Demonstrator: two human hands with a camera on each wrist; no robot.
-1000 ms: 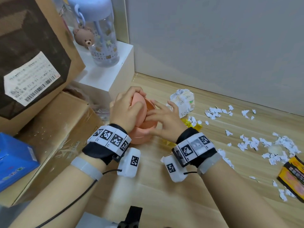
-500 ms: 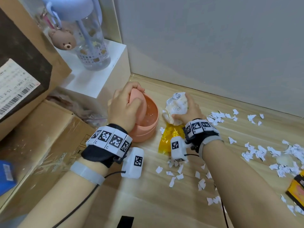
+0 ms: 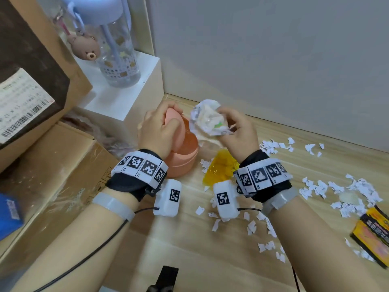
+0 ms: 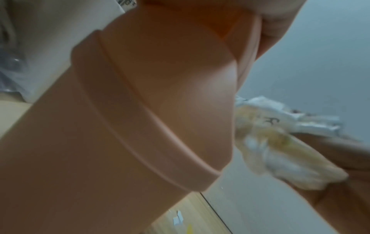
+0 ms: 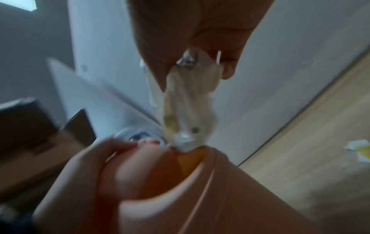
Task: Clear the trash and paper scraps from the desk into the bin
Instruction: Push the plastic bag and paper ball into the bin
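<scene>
A small pink bin (image 3: 185,159) (image 4: 100,142) (image 5: 230,197) stands on the wooden desk beside a white block. My left hand (image 3: 160,127) (image 5: 86,166) grips its tilted swing lid (image 3: 171,123), holding the mouth open. My right hand (image 3: 235,131) (image 5: 200,39) pinches a crumpled white wrapper (image 3: 207,119) (image 4: 280,142) (image 5: 190,110) just above and to the right of the bin's opening. A yellow wrapper (image 3: 221,169) lies on the desk right of the bin. White paper scraps (image 3: 315,188) are scattered over the desk to the right.
A white block (image 3: 117,95) with a clear water bottle (image 3: 117,55) and a bear charm stands behind the bin. Cardboard boxes (image 3: 52,165) fill the left side. A black and yellow packet (image 3: 372,234) lies at the right edge. The grey wall (image 3: 273,60) runs behind.
My right hand has lifted the crumpled wrapper off the desk and carried it left, up to the bin's mouth. My left hand has kept hold of the lid.
</scene>
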